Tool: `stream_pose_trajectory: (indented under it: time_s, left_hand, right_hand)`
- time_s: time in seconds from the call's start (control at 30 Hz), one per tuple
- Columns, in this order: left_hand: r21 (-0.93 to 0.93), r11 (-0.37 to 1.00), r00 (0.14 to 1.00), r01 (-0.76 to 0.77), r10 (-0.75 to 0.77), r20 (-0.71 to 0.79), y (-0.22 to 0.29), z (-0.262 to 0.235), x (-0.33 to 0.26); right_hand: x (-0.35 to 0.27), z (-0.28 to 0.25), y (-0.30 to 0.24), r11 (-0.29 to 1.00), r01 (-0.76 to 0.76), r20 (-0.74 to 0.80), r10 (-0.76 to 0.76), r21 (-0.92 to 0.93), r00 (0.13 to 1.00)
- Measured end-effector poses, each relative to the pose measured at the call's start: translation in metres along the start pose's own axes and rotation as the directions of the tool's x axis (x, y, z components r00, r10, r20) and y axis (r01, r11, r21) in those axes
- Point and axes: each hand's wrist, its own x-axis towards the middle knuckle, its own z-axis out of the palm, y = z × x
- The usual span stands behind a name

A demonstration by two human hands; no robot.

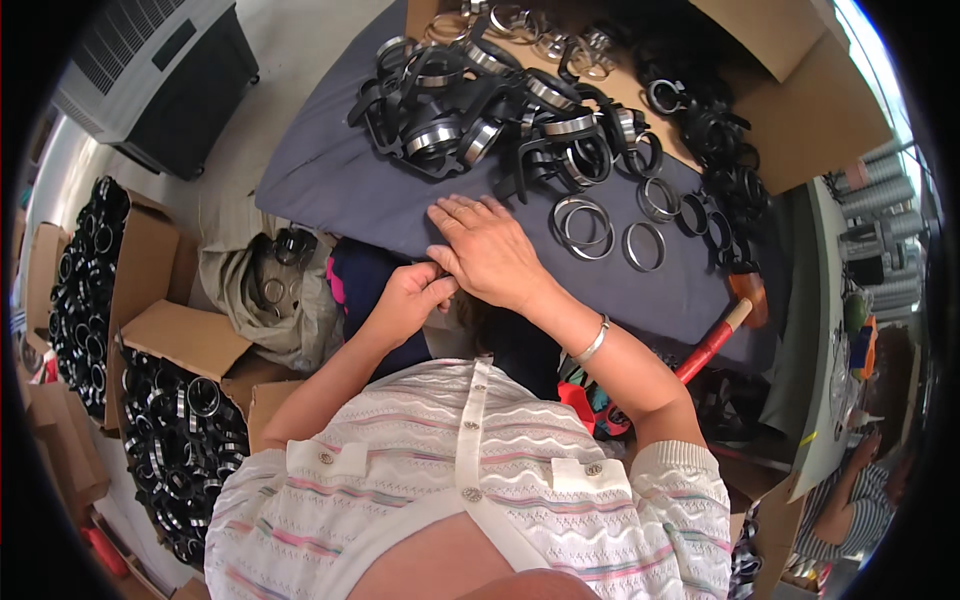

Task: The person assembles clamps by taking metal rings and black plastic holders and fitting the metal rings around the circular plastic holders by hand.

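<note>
- Your right hand [490, 250] lies palm down at the near edge of the grey cloth-covered surface [315, 175], fingers stretched out and close together, thumb reaching toward your other hand.
- Your left hand [408, 302] is right there beside it, fingers curled in, thumb up against the index finger; whether they pinch anything, I can't tell.
- Just beyond your right fingers sits the big heap of black-and-silver ring parts [434, 137], tangled together on the cloth.
- Over to the right of that hand, a loose silver ring [626, 248] lies near a pair of overlapping rings [558, 232].
- Past your right forearm, a red-handled tool [704, 351] slants up toward the cloth.
- Down on your left, an open carton [143, 290] brims with more black ring parts [88, 300].
</note>
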Motion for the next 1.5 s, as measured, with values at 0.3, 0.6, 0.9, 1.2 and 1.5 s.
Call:
stream_pose_trajectory:
  time_s: [0.3, 0.6, 0.9, 1.2, 1.5]
  left_hand:
    - [-0.227, 0.964, 0.990, -0.136, 0.143, 0.016, 0.062, 0.015, 0.001]
    - [0.663, 0.606, 0.800, -0.439, 0.600, -0.019, 0.041, 0.039, 0.078]
    - [0.652, 0.592, 0.782, -0.473, 0.623, 0.001, 0.046, 0.040, 0.078]
    - [0.596, 0.662, 0.816, -0.454, 0.578, -0.020, 0.045, 0.039, 0.075]
    - [0.588, 0.655, 0.807, -0.475, 0.591, -0.007, 0.044, 0.035, 0.073]
  right_hand:
    - [-0.032, -0.097, -0.004, 0.979, 0.094, 0.084, -0.110, 0.181, 0.990]
    - [-0.023, -0.104, 0.118, 0.860, -0.479, -0.595, 0.480, 0.174, 0.645]
    - [-0.035, -0.089, 0.143, 0.833, -0.458, -0.374, 0.550, 0.311, 0.747]
    - [-0.134, -0.138, 0.194, 0.478, -0.811, -0.276, 0.773, -0.338, 0.571]
    - [-0.158, -0.144, 0.187, 0.623, -0.580, -0.377, 0.781, 0.525, 0.497]
